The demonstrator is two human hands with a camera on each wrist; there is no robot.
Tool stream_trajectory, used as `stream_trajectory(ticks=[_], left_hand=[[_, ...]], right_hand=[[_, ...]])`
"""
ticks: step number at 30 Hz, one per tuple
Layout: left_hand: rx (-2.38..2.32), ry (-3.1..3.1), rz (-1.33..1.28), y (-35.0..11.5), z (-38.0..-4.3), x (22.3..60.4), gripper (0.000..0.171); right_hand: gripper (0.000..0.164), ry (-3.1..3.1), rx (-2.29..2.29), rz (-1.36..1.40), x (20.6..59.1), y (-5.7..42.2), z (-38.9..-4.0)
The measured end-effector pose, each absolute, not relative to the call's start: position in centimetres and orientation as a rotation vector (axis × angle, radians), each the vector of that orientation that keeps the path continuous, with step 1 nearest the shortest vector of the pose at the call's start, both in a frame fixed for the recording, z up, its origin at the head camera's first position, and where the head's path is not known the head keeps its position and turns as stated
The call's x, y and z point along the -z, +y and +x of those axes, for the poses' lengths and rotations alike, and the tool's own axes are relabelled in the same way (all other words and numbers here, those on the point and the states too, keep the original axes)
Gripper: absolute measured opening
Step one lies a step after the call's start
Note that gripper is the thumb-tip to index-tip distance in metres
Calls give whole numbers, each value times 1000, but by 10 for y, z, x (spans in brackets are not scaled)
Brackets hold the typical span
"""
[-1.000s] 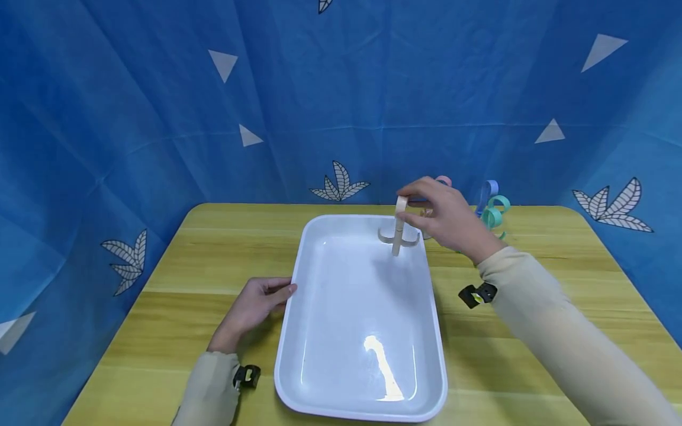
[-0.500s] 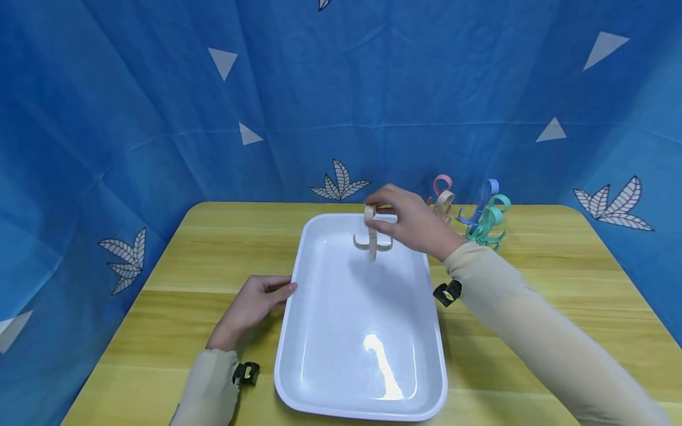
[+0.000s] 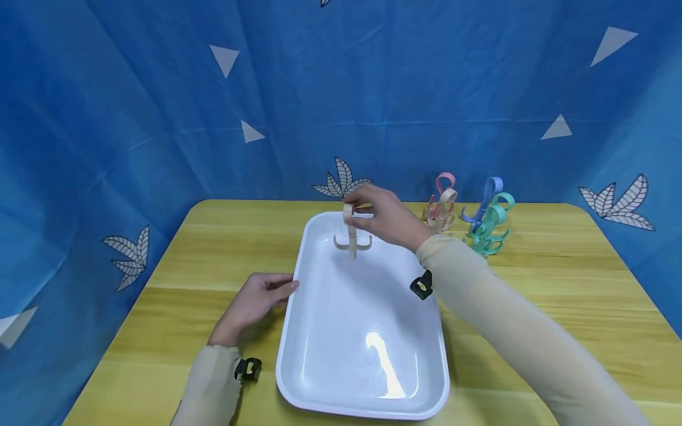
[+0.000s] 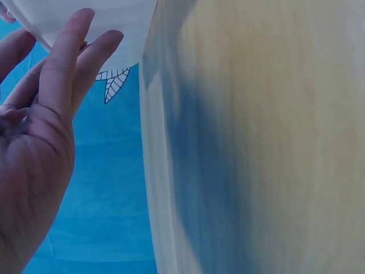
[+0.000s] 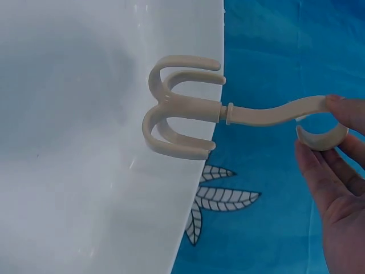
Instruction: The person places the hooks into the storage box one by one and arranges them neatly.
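In the head view my right hand (image 3: 386,216) is over the far part of a white tray (image 3: 362,313). Its thumb and fingertips pinch the curved top of a beige rotating hook hanger (image 3: 352,241). In the right wrist view the beige hanger (image 5: 188,108) shows several curved prongs around its stem, and my right hand (image 5: 342,188) grips its ring-shaped end. My left hand (image 3: 258,302) touches the tray's left rim. Its fairly straight fingers lie against the outer wall of the tray (image 4: 122,40) in the left wrist view, where the left hand (image 4: 40,137) shows palm-side.
Behind the right forearm stand more hook hangers: a pink one (image 3: 445,179), a beige one (image 3: 445,207), a blue one (image 3: 487,198) and green ones (image 3: 489,228). Wooden table top (image 3: 565,284) surrounds the tray. A blue patterned curtain (image 3: 453,89) hangs behind.
My right hand has carried the beige hook hanger leftward above the tray's far end. The hangers behind that hand have come into fuller view. The left hand stays at the rim.
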State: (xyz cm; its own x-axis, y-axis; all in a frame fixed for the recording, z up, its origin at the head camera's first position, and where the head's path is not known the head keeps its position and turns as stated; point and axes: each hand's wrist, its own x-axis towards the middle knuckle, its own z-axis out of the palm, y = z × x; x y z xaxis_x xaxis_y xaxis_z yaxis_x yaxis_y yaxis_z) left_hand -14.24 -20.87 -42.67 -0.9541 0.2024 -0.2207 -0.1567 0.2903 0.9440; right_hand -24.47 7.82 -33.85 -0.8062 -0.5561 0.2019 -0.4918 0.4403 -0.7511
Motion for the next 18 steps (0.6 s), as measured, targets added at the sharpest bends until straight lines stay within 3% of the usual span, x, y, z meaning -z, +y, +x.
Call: stream_trajectory(ticks=[18], left_hand=[[-1687, 2295, 99, -211, -142, 429, 47]], right_hand=[[37, 2559, 1243, -909, 363, 58, -254]])
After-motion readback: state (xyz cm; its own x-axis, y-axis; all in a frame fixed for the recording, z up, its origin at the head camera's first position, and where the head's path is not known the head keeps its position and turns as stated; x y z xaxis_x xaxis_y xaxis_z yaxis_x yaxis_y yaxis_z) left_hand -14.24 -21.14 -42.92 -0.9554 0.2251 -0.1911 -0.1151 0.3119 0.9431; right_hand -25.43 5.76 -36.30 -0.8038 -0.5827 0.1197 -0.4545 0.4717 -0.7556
